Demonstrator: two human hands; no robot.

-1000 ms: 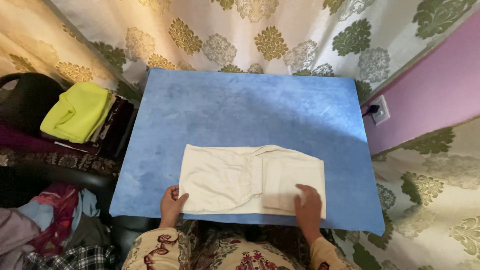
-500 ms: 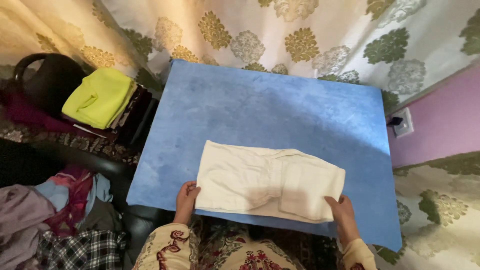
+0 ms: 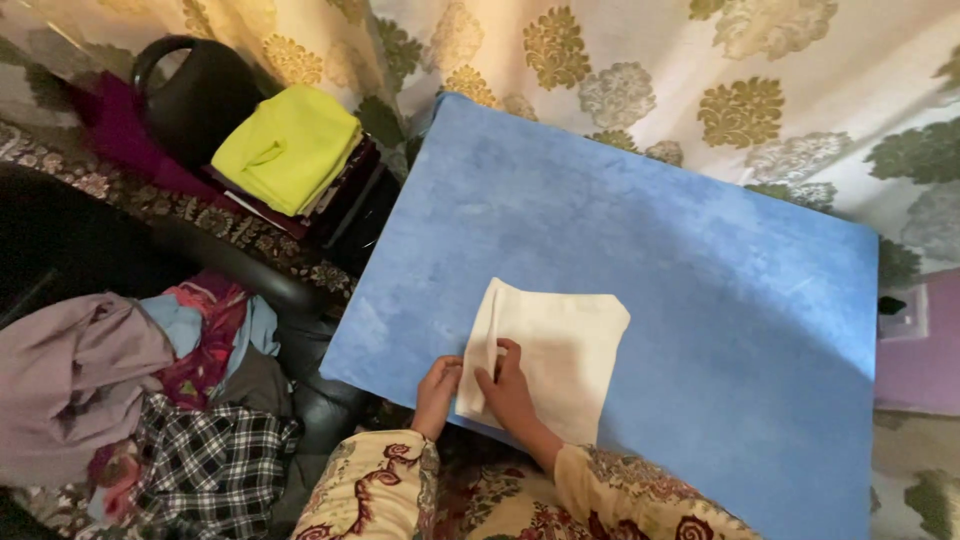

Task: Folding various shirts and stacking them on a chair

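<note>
One folded cream cloth (image 3: pixel 550 350) lies under two hands, the left hand (image 3: pixel 437 390) and the right hand (image 3: pixel 507 390). One blue table (image 3: pixel 700 300) lies beneath them. To the left of the hands sit one folded yellow garment (image 3: pixel 288 148), one black chair (image 3: pixel 200 90) and one heap of mixed clothes (image 3: pixel 140 390).

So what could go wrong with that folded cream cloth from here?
The folded cream garment lies near the front edge of the blue table, so a nudge might slide it off. Both the left hand and right hand press only its near-left corner, so the far layers could spring open. The heap of unfolded clothes alongside might get mixed in.
</note>
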